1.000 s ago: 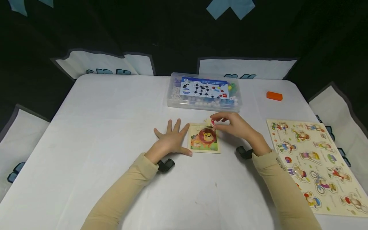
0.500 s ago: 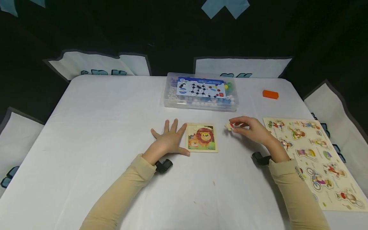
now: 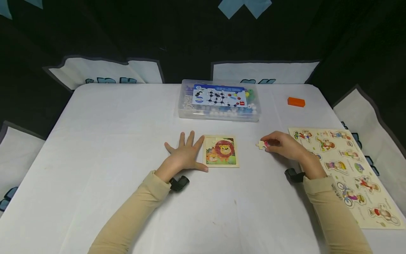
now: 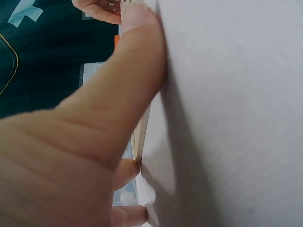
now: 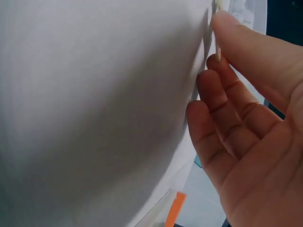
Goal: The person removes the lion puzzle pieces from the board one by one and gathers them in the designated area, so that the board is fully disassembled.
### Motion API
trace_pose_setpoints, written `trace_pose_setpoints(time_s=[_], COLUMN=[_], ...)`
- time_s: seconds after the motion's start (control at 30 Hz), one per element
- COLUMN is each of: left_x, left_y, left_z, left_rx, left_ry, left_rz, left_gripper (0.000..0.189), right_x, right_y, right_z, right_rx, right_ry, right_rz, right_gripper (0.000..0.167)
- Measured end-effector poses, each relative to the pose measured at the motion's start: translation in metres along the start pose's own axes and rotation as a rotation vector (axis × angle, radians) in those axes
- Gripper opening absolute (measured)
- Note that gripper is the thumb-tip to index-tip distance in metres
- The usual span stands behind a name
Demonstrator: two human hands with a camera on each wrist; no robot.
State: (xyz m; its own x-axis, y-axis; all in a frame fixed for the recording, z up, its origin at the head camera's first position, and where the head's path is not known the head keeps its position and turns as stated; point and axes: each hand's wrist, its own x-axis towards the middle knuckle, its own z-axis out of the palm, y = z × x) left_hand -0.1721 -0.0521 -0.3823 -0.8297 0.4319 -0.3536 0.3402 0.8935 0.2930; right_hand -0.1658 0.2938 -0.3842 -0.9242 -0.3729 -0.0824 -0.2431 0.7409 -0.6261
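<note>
A small square jigsaw puzzle (image 3: 223, 151) with a lion picture in a pale wooden frame lies mid-table in the head view. My left hand (image 3: 181, 157) rests with spread fingers along its left side, thumb and index finger at the frame's edge. To the right of the puzzle, my right hand (image 3: 287, 146) pinches a pale jigsaw piece (image 3: 260, 145) with a pink patch between thumb and fingers, low over the table. The right wrist view shows that piece edge-on as a thin strip (image 5: 218, 51). In the left wrist view, the left thumb (image 4: 128, 71) covers most of the frame.
Behind the puzzle stands a clear plastic case (image 3: 219, 113) of coloured parts with a molecule-picture label. An orange block (image 3: 296, 102) lies at the back right. A large wooden picture board (image 3: 349, 176) covers the right side, partly under the right forearm.
My right hand has moved right, away from the puzzle's upper right corner, carrying the jigsaw piece with it. The left hand stays beside the frame. The head view has shifted slightly.
</note>
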Motion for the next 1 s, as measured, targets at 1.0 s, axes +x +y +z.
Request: trace_pose_setpoints(time_s=[1.0], left_x=[0.000], left_y=[0.000], left_z=[-0.003], left_rx=[0.031], left_ry=[-0.031], left_rz=[-0.024], left_gripper=[0.112], right_x=[0.104], right_y=[-0.086], right_z=[0.040], right_rx=[-0.046], right_ry=[-0.473], right_rz=[-0.200], right_gripper=[0.043])
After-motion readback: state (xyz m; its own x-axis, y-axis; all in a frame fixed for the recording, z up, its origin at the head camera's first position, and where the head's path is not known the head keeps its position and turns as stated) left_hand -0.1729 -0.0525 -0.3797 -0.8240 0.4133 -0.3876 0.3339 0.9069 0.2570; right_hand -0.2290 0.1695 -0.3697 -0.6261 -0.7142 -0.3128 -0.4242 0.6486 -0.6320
